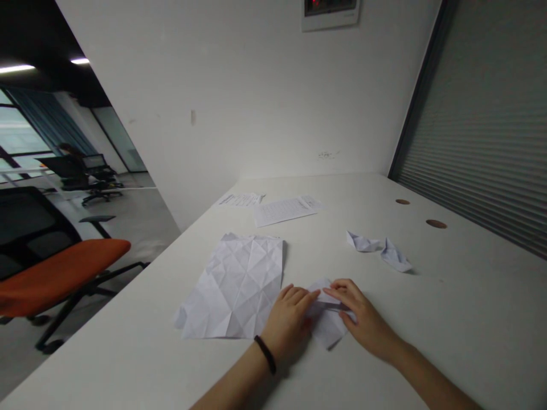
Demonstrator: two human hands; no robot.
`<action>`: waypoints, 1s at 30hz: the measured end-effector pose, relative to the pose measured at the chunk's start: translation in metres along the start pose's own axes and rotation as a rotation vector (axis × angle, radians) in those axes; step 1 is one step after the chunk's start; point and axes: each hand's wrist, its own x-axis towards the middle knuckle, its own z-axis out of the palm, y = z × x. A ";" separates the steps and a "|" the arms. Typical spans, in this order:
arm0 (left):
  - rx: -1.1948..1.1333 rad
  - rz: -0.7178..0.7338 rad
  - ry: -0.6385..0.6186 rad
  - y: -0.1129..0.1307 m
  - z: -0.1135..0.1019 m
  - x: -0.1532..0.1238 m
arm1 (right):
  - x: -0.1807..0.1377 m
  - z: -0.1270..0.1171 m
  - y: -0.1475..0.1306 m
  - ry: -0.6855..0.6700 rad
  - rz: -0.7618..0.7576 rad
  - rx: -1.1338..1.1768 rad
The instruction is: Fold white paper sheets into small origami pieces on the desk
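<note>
A piece of folded white paper (328, 331) lies on the table between my hands, with a raised flap along its upper part. My left hand (290, 316), a black band around its wrist, presses on the paper's left side with its fingers curled and its index fingertip on the flap. From the right, my right hand (359, 312) grips the paper's edge between thumb and fingers. Just left of my left hand is a large creased sheet (239, 285), opened out and covered in fold lines. The paper's underside is hidden.
Two small folded paper boats (363, 242) sit beyond my right hand. Farther back lie a printed sheet (287, 210) and another printed sheet (241, 199). The white table (461, 324) has two round holes at right. An orange chair (64, 273) stands left; a person (70, 151) sits in the background.
</note>
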 end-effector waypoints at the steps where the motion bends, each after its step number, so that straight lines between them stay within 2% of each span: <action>1: -0.008 -0.006 -0.006 0.000 0.001 0.000 | 0.000 0.001 0.001 0.037 0.003 0.003; 4: -0.055 -0.020 -0.022 -0.001 0.003 -0.001 | 0.002 0.000 0.003 0.132 0.030 0.008; 6: -0.078 -0.003 -0.047 -0.001 0.003 -0.003 | 0.004 -0.003 0.003 0.119 0.037 -0.005; 11: -0.021 0.126 -0.176 0.001 -0.003 -0.008 | -0.001 -0.015 0.001 -0.091 0.039 -0.006; 15: 0.003 0.128 -0.201 0.004 -0.003 -0.012 | -0.009 -0.025 -0.004 -0.254 0.089 -0.028; 18: 0.019 0.124 -0.202 0.008 0.001 -0.013 | -0.012 -0.027 -0.007 -0.306 0.122 -0.072; 21: 0.040 0.072 -0.161 0.012 0.006 -0.010 | -0.012 -0.024 -0.003 -0.265 0.145 -0.136; 24: 0.039 0.025 -0.076 0.015 0.009 -0.007 | -0.009 -0.016 0.005 -0.149 0.154 -0.107; 30: -0.001 -0.017 -0.007 0.018 0.010 -0.005 | 0.001 0.004 0.006 0.128 0.201 0.320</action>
